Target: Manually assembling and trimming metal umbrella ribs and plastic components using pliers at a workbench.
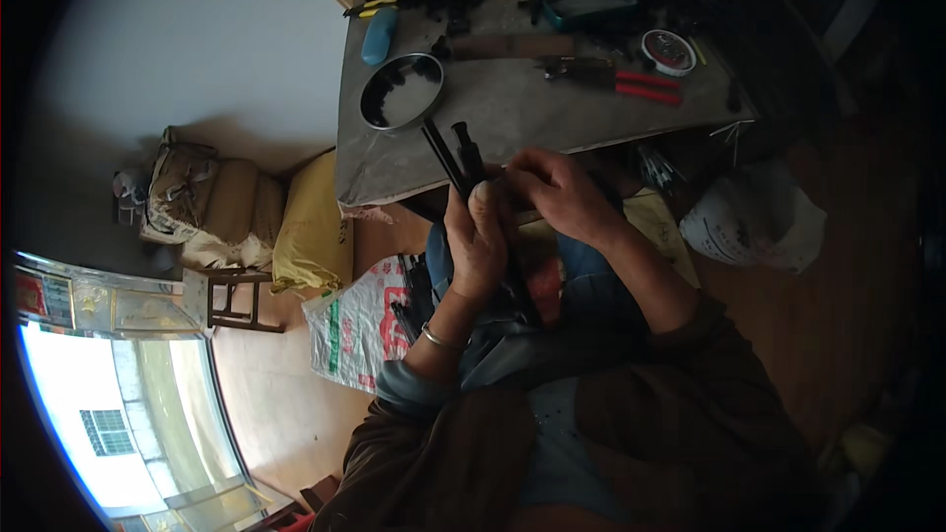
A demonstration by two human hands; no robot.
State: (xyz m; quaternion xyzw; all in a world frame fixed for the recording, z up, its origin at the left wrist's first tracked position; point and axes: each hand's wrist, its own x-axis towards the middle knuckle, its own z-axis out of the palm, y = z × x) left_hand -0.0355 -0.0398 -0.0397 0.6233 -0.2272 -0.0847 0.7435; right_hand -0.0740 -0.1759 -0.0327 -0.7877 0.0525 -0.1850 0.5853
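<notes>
Left hand: your left hand (477,236) is wrapped tight around a bundle of long black rod-shaped parts (455,153), thumb pressed along the front, with a silver bangle (439,340) on that wrist.
Right hand: your right hand (552,192) has its fingers curled in and pinched against the bundle just beside the left thumb; whether a small piece sits between the fingertips cannot be told.
Where the rods are: held over your lap at the near edge of the grey worn counter (512,103), tips slanting up and away over the counter's edge.
On the counter: a round metal dish of small black pieces (401,91) lies just beyond the rod tips; a blue cylindrical handle (378,35), red-handled pliers (616,77), a wood-handled hammer (512,45) and a round red-and-white tin (669,50) lie farther back.
Around you: a yellow sack (313,227) and a printed white woven bag (360,325) sit on the floor to your left, a white plastic bag (754,217) to your right.
Doing it well: keep the left grip firm and low so the tips stay aligned, work with your right fingertips close to the thumb, and hold the bundle clear of the dish.
</notes>
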